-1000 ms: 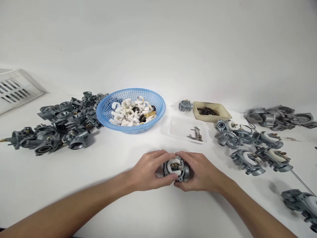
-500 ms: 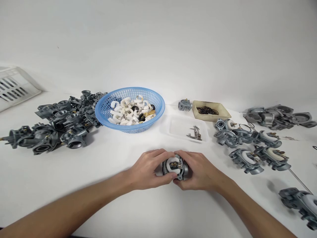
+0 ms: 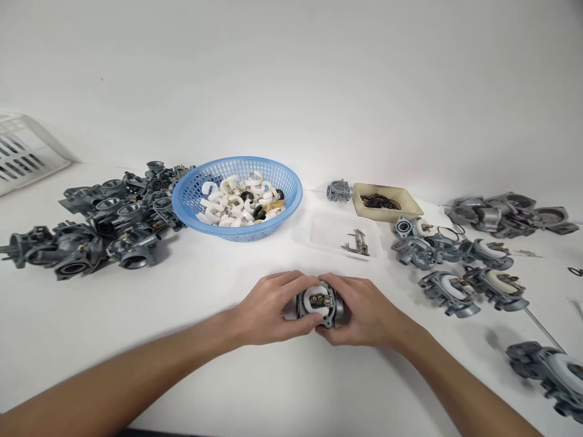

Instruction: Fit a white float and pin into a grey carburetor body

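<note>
Both hands grip a grey metal carburetor body [image 3: 338, 308] just above or on the white table, front and centre; contact with the table cannot be made out. A white C-shaped float [image 3: 311, 308] lies in its upturned open side, around two brass jets. My left hand [image 3: 277, 308] clasps the left side, its thumb on the float's lower edge and its fingertips at the far rim. My right hand [image 3: 362, 309] wraps the right side, index finger along the far rim and thumb at the near edge.
A blue basket [image 3: 182, 223] holds white and black floats. Carburetor bodies [image 3: 132, 212] pile up at left; others with floats [image 3: 449, 291] lie at right. Behind are a clear tray [image 3: 319, 233] of small metal pins, a box [image 3: 412, 209] of black rings and several float bowls [image 3: 514, 212].
The whole view has shifted slightly. Both hands keep the same hold on the carburetor body, and the float stays in place.
</note>
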### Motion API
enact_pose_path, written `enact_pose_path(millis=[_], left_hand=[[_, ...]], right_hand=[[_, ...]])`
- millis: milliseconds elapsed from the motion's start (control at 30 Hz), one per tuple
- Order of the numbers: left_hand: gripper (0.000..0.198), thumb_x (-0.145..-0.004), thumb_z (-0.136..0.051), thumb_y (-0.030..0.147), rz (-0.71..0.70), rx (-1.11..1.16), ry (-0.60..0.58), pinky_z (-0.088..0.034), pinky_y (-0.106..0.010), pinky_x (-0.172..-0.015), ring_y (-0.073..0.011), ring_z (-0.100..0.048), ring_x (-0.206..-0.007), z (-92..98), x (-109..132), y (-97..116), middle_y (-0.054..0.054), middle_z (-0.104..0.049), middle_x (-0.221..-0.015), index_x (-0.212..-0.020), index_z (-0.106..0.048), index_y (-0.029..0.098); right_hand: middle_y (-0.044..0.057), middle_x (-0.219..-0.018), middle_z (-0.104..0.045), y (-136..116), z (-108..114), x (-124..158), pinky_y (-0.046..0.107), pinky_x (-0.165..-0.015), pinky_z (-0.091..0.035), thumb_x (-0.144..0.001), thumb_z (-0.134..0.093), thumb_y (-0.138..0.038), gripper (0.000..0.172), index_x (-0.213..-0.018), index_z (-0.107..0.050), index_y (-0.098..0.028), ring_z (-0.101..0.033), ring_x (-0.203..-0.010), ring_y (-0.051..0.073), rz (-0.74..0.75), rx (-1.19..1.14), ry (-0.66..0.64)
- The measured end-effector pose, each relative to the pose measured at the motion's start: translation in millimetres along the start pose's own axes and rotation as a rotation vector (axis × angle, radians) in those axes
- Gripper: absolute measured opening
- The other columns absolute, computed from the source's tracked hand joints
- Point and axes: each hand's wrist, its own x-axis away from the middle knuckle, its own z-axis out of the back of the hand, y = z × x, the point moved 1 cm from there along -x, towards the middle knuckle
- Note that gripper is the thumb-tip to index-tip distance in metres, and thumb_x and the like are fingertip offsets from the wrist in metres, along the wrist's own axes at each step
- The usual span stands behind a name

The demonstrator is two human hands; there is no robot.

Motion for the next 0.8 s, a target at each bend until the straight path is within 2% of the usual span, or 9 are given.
enact_pose_path(millis=[267, 500, 800], left_hand=[[0.040, -0.091, -0.065, 0.042, 0.015, 0.007, -0.003, -0.052, -0.031, -0.075, -0.0184, -0.065, -0.082, -0.8, 1.0, -0.9, -0.004, -0.070, -0.098, -0.124, -0.058, 0.021], [0.041, -0.093, -0.062, 0.043, 0.028, -0.011, -0.038, -0.049, -0.029, -0.068, -0.0174, -0.064, -0.077, 0.5, 0.2, 0.3, -0.002, -0.070, -0.097, -0.126, -0.056, 0.021], [0.042, -0.094, -0.060, 0.044, 0.041, -0.025, -0.068, -0.050, -0.032, -0.074, -0.0192, -0.065, -0.081, 0.2, 0.2, -0.6, -0.002, -0.070, -0.098, -0.129, -0.053, 0.022]], right_hand=[[-0.003, -0.094, -0.070, -1.0, 1.1, 1.7, 0.032, -0.067, -0.044, -0.074, -0.070, -0.039, 0.043, -0.110, -0.053, -0.026, -0.065, -0.080, 0.020, 0.005, 0.008, 0.002], [-0.005, -0.094, -0.070, -2.9, 1.9, 2.6, 0.030, -0.065, -0.043, -0.075, -0.070, -0.038, 0.041, -0.110, -0.052, -0.027, -0.064, -0.077, 0.018, 0.004, -0.011, 0.019], [-0.003, -0.099, -0.071, -7.9, 5.9, 1.7, 0.030, -0.065, -0.045, -0.075, -0.070, -0.038, 0.041, -0.110, -0.053, -0.026, -0.065, -0.079, 0.019, -0.041, -0.024, -0.014]])
